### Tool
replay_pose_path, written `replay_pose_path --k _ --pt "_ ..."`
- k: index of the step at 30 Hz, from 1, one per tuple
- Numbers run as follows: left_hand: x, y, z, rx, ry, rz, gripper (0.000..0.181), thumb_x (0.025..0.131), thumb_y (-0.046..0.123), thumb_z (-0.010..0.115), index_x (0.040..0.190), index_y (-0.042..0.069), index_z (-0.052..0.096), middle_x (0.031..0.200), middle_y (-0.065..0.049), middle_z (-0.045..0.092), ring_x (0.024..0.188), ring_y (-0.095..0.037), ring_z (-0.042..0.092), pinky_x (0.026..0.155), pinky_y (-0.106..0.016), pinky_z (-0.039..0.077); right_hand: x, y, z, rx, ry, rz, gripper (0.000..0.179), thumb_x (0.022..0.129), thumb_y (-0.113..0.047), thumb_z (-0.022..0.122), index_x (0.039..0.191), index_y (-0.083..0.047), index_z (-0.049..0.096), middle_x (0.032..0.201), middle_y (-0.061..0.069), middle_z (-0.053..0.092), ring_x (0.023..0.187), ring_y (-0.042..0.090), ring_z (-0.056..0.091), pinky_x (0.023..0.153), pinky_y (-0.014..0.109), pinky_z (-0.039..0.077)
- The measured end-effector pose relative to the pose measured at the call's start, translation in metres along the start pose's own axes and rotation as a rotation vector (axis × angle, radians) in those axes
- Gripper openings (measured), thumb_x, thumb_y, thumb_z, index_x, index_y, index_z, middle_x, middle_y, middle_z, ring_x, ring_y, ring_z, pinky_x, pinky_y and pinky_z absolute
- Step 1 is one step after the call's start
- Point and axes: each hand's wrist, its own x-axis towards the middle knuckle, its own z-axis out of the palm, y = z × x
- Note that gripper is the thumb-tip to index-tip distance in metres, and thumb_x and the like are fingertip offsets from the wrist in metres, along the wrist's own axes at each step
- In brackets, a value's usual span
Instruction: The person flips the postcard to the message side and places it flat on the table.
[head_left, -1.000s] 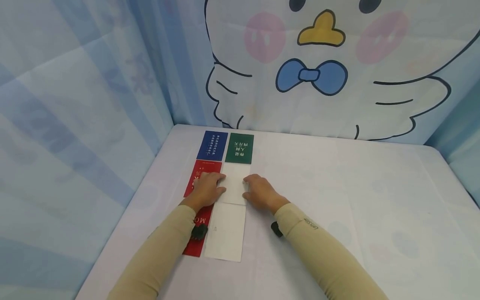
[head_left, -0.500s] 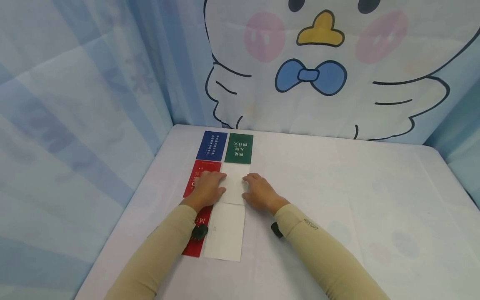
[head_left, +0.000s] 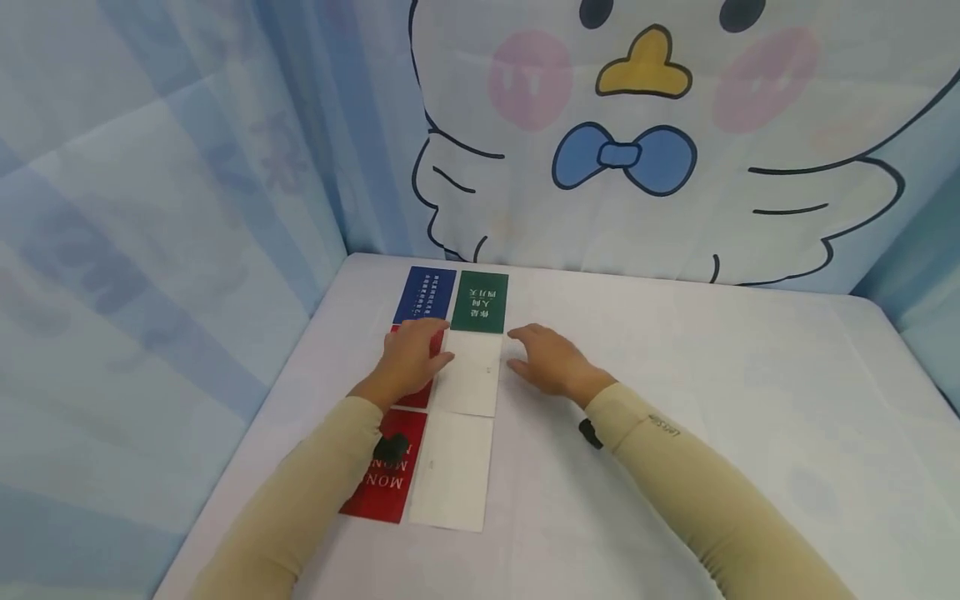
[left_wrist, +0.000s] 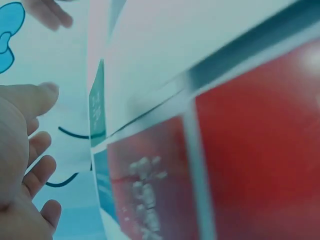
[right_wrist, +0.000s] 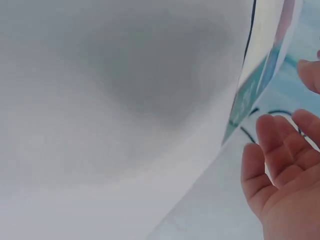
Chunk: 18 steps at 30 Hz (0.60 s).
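Note:
Several flat cards lie in two columns on the white table. At the far end are a blue card (head_left: 424, 292) and a green card (head_left: 480, 302), both with white writing. Below them come a red card (head_left: 417, 399) and a white card (head_left: 471, 375); nearest are another red card (head_left: 382, 492) and another white card (head_left: 452, 471). My left hand (head_left: 408, 358) hovers over the farther red card, partly hiding it, fingers relaxed and holding nothing. Just right of the farther white card, my right hand (head_left: 553, 360) is raised with nothing in it, its loose fingers showing in the right wrist view.
A white cloth covers the table (head_left: 675, 467). Behind it hangs a curtain (head_left: 630, 225) with a cartoon figure and blue bow tie, and a blue-striped curtain (head_left: 165, 250) runs along the left side. A dark wrist camera (head_left: 391, 448) sits under my left wrist.
Both hands have let go of the farther white card's sides. The right hand has moved right and away, the left slightly left and farther back. The cards keep their places.

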Motion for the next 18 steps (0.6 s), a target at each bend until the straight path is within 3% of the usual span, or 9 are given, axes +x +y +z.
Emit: replay_pose_path --k 5,11,18 --pt "0.030 -0.005 -0.009 -0.013 -0.024 0.015 0.068 0.091 0.031 0.076 0.149 0.013 0.047 0.152 -0.010 0.046 0.141 -0.035 0.036 0.110 -0.062 0.028 0.024 0.015 -0.019 -0.084 0.026 0.000 0.056 0.100 -0.033 0.062 0.144 -0.002 0.050 0.147 0.018 0.050 0.137 0.034 0.044 0.113 0.046 0.033" --pt "0.063 -0.005 -0.008 -0.016 -0.055 0.037 0.070 0.091 0.032 0.076 0.152 0.018 0.045 0.157 -0.005 0.040 0.144 -0.033 0.032 0.111 -0.062 0.026 0.051 0.019 -0.019 -0.094 0.055 0.004 0.058 0.100 -0.036 0.063 0.146 -0.005 0.049 0.149 0.014 0.049 0.138 0.033 0.042 0.113 0.046 0.033" --pt "0.082 -0.003 0.005 0.045 -0.063 0.049 0.058 0.094 0.033 0.072 0.147 0.023 0.052 0.149 -0.003 0.051 0.140 -0.032 0.038 0.108 -0.057 0.030 0.069 0.024 -0.005 -0.132 0.055 -0.002 0.054 0.101 -0.035 0.060 0.145 -0.005 0.050 0.146 0.015 0.052 0.134 0.033 0.046 0.110 0.046 0.037"
